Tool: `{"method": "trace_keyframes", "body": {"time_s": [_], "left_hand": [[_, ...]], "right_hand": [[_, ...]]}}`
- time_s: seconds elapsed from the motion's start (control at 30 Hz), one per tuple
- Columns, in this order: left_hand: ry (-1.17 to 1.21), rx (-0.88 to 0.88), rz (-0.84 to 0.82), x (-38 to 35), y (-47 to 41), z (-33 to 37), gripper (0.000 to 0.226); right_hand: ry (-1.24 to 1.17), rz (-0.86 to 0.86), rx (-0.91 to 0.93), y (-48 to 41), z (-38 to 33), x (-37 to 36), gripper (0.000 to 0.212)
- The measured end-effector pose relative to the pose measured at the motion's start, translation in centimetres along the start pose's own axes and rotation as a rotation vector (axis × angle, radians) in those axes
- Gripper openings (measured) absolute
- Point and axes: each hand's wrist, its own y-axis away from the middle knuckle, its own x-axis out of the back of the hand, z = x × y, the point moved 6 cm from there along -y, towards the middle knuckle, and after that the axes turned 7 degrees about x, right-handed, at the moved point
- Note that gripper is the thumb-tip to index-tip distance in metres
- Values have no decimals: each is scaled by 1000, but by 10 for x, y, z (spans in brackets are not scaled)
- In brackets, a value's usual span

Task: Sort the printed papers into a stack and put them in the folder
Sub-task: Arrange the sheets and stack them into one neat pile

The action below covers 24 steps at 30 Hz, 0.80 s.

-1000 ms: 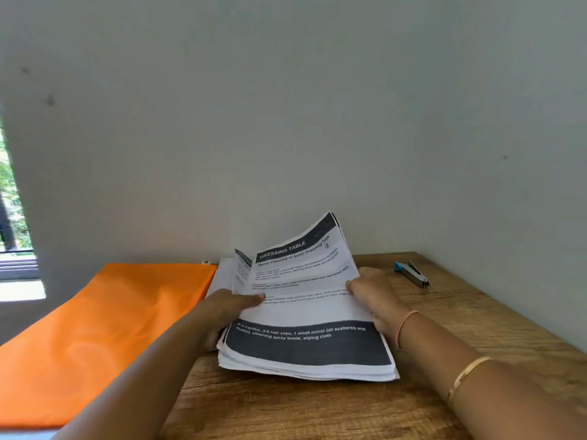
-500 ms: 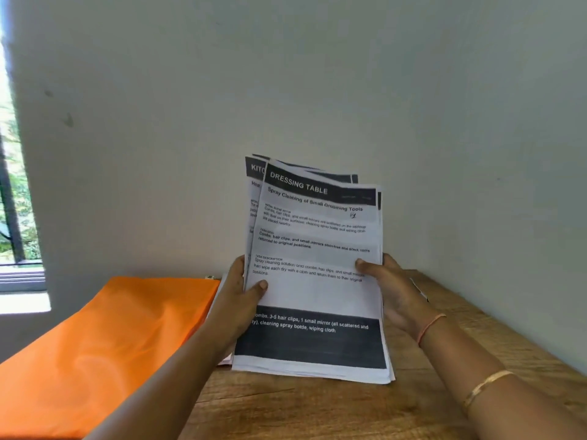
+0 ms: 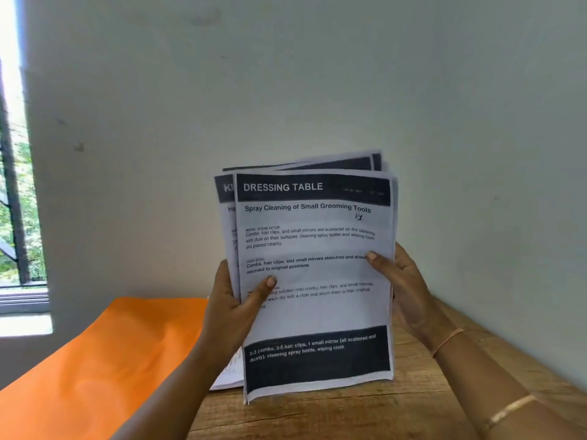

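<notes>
1. Head view, stack of printed papers (image 3: 317, 315): held upright in front of the far wall (image 3: 317, 74), above the wooden table (image 3: 365, 417). Long axis runs vertical. Printed face turned to the camera, dark header bar "DRESSING TABLE" at the top, dark footer band at the bottom.
2. Stack not squared. Sheets behind the front page stick out past its left edge and fan up and to the right at the top; a second header starting with "K" shows at the left.
3. Bottom edge of the stack sits low over the tabletop; contact with the wood cannot be told.
4. Left hand (image 3: 228, 312): grips the stack's left edge about mid-height, thumb (image 3: 265, 287) laid across the front page, fingers wrapped behind and hidden. Forearm comes up from the near left.
5. Right hand (image 3: 408, 290): holds the right edge slightly higher, thumb (image 3: 379, 263) pressed on the front page, fingers behind the sheets. Forearm comes in from the near right, carrying a thin orange band (image 3: 446, 342) at the wrist and a gold bangle (image 3: 511, 411) nearer the camera.
6. Orange folder (image 3: 104, 360): lies flat on the left side of the table, closed, long side running from near left toward the far wall, just beside the left forearm.
7. One loose white sheet (image 3: 229, 374) lies on the table, partly hidden by the left wrist and the stack.
8. Window (image 3: 16, 192) at the far left, greenery outside.
</notes>
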Motion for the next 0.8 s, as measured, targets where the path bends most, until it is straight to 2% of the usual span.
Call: {"method": "trace_keyframes", "body": {"time_s": [0.23,0.33,0.43,0.47,0.57,0.6,0.7,0.8], "left_hand": [[62,130,-98,-6,1,-8,52],[35,253,-159,-9,3,-22,53],[-56,323,-179,-12,5,-32,46],[-79,317,-168,-11,5,-32,45],[-90,263,-150,-10,5,-24,37],[-73,246,-151,-11,4,-20,32],[-31,238,-157,-10,4,-16,20],[-114,318,-208,-8,6,-28,33]], "right_hand": [[14,-72,-107,8,10,-3,75],[52,-128,-124,13,11,-7,50],[120,-106,-194,16,17,-8,7],[141,-105,-200,16,17,-8,9],[165,-112,-131,12,14,-6,59],[160,-104,-107,10,12,-5,68],[132,-99,-92,5,13,-2,78],[161,-107,-193,11,28,-1,83]]}}
